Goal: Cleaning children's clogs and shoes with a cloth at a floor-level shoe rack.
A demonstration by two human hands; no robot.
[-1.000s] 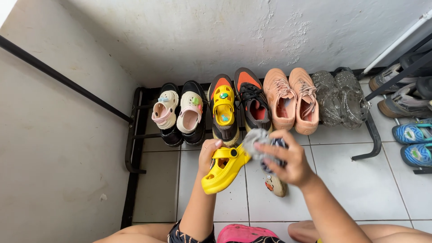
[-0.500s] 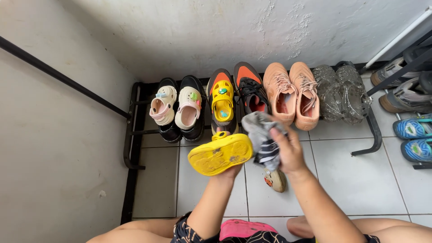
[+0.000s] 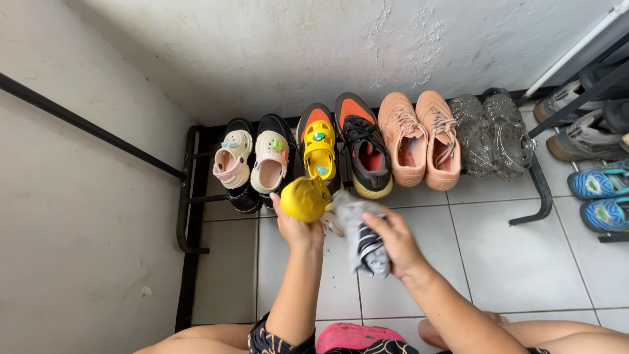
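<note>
My left hand grips a small yellow clog, turned so that its rounded end faces the camera. My right hand holds a crumpled grey and dark striped cloth just right of the clog, close to it or touching it. Both hands hover above the tiled floor in front of a low black shoe rack. A matching yellow clog lies on top of an orange and black sneaker on the rack.
The rack holds two cream clogs on black shoes, orange and black sneakers, peach sneakers and clear jelly shoes. Blue sandals sit on another rack at right. A pink shoe lies by my knees.
My left hand has turned the yellow clog from sole-up to end-on and raised it toward the rack. My right hand with the cloth has dropped lower, covering the small beige shoe on the floor.
</note>
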